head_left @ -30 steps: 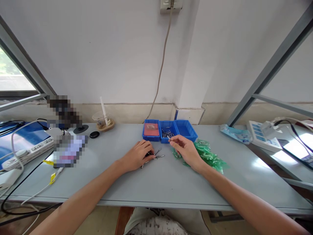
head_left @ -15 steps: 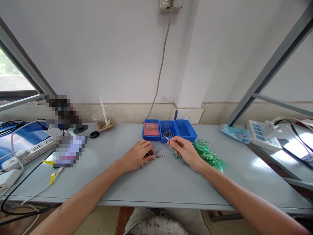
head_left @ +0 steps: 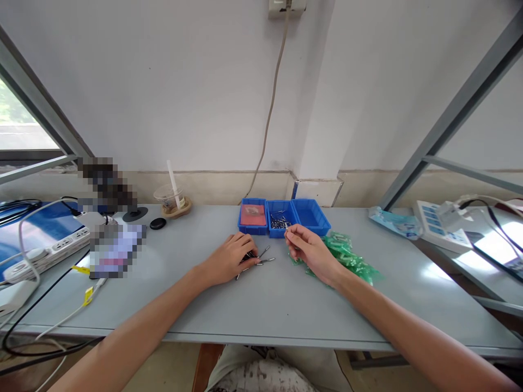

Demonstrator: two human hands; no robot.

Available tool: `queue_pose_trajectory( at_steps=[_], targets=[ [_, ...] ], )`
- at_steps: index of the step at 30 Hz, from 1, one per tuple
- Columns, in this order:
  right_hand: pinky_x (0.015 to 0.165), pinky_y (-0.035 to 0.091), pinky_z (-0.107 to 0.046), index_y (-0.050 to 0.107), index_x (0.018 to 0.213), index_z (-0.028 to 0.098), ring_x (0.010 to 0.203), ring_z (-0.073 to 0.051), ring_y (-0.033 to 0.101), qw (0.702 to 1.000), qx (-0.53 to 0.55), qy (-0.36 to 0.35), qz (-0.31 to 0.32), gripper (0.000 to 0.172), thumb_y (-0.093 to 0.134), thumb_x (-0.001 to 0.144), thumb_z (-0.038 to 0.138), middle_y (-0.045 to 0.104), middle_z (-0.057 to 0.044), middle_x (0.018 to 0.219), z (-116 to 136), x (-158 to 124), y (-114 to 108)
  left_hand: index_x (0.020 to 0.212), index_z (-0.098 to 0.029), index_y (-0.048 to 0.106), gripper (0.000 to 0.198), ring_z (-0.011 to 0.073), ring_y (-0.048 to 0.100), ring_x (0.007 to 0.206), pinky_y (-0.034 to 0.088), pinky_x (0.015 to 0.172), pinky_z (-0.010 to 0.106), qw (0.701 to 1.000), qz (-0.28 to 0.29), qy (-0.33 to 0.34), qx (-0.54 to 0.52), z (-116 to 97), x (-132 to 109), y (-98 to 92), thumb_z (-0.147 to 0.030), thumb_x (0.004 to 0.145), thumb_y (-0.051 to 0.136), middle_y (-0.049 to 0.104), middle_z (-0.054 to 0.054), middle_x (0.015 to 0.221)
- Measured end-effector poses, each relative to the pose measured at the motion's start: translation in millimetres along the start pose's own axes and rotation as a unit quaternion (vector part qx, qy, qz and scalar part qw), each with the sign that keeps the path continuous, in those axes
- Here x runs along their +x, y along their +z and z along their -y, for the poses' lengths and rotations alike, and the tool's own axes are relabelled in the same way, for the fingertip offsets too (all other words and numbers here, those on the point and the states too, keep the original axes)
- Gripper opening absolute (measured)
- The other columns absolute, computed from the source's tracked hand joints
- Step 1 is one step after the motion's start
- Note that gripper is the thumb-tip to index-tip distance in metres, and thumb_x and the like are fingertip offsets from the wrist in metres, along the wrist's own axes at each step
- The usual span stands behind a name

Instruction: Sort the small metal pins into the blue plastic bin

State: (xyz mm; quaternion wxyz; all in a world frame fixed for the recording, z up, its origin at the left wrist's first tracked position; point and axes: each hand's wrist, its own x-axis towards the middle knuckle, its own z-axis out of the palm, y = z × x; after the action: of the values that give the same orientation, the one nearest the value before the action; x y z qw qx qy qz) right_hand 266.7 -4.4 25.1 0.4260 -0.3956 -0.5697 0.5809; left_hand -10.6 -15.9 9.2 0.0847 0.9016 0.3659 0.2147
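My left hand (head_left: 231,260) rests palm down on the grey table (head_left: 261,305), its fingers curled over a few small metal pins (head_left: 261,259) that lie loose there. My right hand (head_left: 308,249) hovers just in front of the blue bins, thumb and forefinger pinched on a small metal pin near the middle bin (head_left: 280,222), which holds several more pins. A pile of small green plastic bags (head_left: 349,258) lies right beside and partly under my right hand.
The left blue bin (head_left: 252,215) holds something red; the right bin (head_left: 311,215) looks bare. A plastic cup with a straw (head_left: 170,198), a black disc (head_left: 157,224), power strips and cables (head_left: 44,251) lie at left; more power strips and a blue packet (head_left: 394,223) at right.
My right hand has drawn slightly back from the middle bin with the pinched pin, turning its fingers inward. My left hand has stayed in place.
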Motion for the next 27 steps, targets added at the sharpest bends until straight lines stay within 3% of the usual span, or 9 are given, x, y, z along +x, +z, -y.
queue_pose_trajectory(
  at_steps=[6, 11, 14, 20, 27],
  targets=[
    [0.056, 0.042, -0.028, 0.062, 0.094, 0.025, 0.061, -0.013, 0.049, 0.986, -0.128, -0.087, -0.064, 0.033, 0.077, 0.09, 0.054, 0.059, 0.002, 0.085, -6.8, 3.2, 0.2, 0.103, -0.022, 0.061, 0.023, 0.024, 0.057, 0.103, 0.045, 0.093, 0.039, 1.0, -0.011, 0.0, 0.009, 2.1, 0.0, 1.6, -0.043, 0.109, 0.056, 0.064, 0.005, 0.108],
    [0.067, 0.045, -0.03, 0.067, 0.091, 0.025, 0.073, -0.017, 0.054, 0.957, -0.227, -0.156, -0.09, 0.022, 0.077, 0.091, 0.044, 0.063, 0.0, 0.085, -7.8, 1.7, 1.4, 0.103, -0.021, 0.061, 0.021, 0.0236, 0.056, 0.104, 0.045, 0.093, 0.038, 1.0, -0.007, 0.0, 0.008, 0.4, -0.1, 0.4, -0.041, 0.109, 0.057, 0.064, 0.005, 0.109],
    [0.063, 0.043, -0.03, 0.067, 0.092, 0.025, 0.069, -0.017, 0.052, 0.963, -0.222, -0.138, -0.069, 0.025, 0.075, 0.092, 0.049, 0.061, 0.001, 0.081, -5.3, -0.2, 3.0, 0.104, -0.022, 0.061, 0.021, 0.0235, 0.057, 0.103, 0.045, 0.093, 0.038, 1.0, -0.007, 0.0, 0.008, -0.9, 0.2, -0.6, -0.042, 0.109, 0.057, 0.064, 0.005, 0.109],
    [0.052, 0.033, -0.027, 0.057, 0.081, 0.023, 0.052, -0.012, 0.042, 0.992, -0.114, -0.035, -0.045, 0.047, 0.063, 0.096, 0.067, 0.045, 0.007, 0.059, -4.7, 1.7, 0.5, 0.105, -0.022, 0.062, 0.021, 0.0239, 0.058, 0.103, 0.045, 0.093, 0.039, 1.0, -0.01, -0.003, 0.021, -0.2, 0.2, -0.4, -0.042, 0.109, 0.056, 0.065, 0.005, 0.11],
    [0.051, 0.031, -0.025, 0.063, 0.089, 0.022, 0.053, -0.01, 0.042, 0.996, -0.063, -0.019, -0.066, 0.041, 0.07, 0.094, 0.062, 0.049, 0.006, 0.067, -7.7, 5.3, -2.3, 0.108, -0.023, 0.062, 0.02, 0.0242, 0.058, 0.105, 0.044, 0.094, 0.039, 1.0, -0.004, -0.007, 0.025, 1.4, -0.6, 0.4, -0.042, 0.109, 0.057, 0.065, 0.005, 0.113]
  ],
)
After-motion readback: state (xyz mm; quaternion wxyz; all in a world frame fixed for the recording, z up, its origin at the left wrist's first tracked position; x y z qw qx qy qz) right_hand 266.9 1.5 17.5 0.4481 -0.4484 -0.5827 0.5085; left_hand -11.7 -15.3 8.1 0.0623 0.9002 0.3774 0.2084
